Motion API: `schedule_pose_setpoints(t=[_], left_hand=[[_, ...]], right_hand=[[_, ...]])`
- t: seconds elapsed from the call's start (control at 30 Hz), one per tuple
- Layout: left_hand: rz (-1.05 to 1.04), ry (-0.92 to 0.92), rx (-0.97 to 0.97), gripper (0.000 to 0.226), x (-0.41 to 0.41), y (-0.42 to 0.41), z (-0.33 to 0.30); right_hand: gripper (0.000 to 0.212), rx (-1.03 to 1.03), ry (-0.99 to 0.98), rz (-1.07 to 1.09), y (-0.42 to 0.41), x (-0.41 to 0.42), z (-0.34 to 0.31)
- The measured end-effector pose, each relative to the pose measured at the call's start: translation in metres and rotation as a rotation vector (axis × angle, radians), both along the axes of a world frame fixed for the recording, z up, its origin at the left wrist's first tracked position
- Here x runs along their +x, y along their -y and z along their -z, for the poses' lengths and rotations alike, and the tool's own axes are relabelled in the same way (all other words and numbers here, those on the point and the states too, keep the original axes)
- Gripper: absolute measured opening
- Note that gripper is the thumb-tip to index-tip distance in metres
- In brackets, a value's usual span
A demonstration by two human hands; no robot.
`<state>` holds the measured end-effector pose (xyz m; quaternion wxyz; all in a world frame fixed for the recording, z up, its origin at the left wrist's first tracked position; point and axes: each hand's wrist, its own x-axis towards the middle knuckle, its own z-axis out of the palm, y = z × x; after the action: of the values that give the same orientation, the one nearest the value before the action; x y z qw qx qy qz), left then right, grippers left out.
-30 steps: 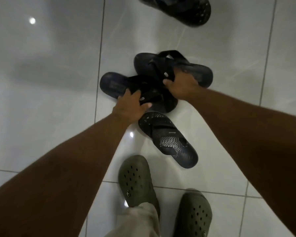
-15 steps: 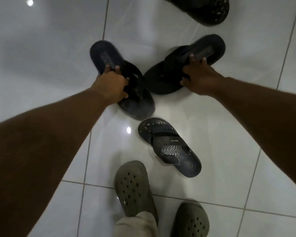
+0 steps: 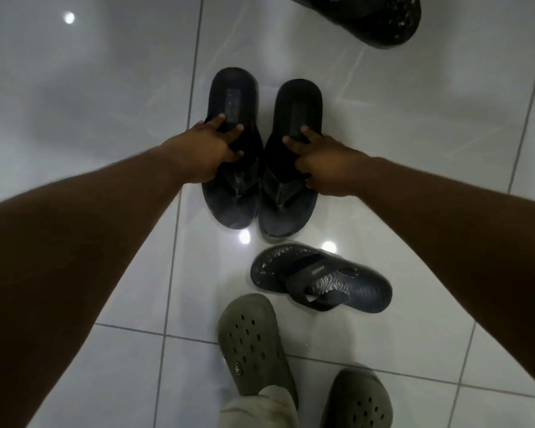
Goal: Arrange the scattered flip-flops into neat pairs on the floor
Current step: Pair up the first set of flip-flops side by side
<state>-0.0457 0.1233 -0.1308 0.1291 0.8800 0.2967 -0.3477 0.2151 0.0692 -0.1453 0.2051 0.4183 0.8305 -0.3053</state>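
The floor (image 3: 414, 149) is glossy pale-grey tile with thin grout lines and bright ceiling-light glints. Two dark flip-flops lie side by side, touching: the left hand (image 3: 198, 152) grips the left flip-flop (image 3: 233, 97) by its strap, the right hand (image 3: 328, 165) likewise holds the right flip-flop (image 3: 298, 103). A third flip-flop (image 3: 322, 278) lies askew nearer the person's green clogs (image 3: 254, 344). A dark sandal (image 3: 380, 17) lies at the top edge.

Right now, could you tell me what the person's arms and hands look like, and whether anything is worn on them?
Both arms are bare as far as the frame shows: no sleeves. The left hand and right hand carry no gloves, and no watch, bracelet or ring is visible. Dim light and motion blur hide finer detail.
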Motion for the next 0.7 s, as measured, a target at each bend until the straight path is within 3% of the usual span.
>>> schedule_pose_setpoints(t=[0.43, 0.53, 0.7], left_hand=[[0.088, 0.06, 0.038, 0.062, -0.009, 0.005, -0.006], [0.059, 0.086, 0.065, 0.07, -0.012, 0.005, -0.012], [-0.063, 0.238, 0.099, 0.09, 0.0, -0.022, -0.027]], right_hand=[[0.027, -0.008, 0.016, 0.036, -0.001, -0.001, -0.01], [0.04, 0.018, -0.055, 0.169, -0.014, 0.005, -0.021], [0.07, 0.267, -0.082, 0.446, -0.078, 0.052, -0.03]])
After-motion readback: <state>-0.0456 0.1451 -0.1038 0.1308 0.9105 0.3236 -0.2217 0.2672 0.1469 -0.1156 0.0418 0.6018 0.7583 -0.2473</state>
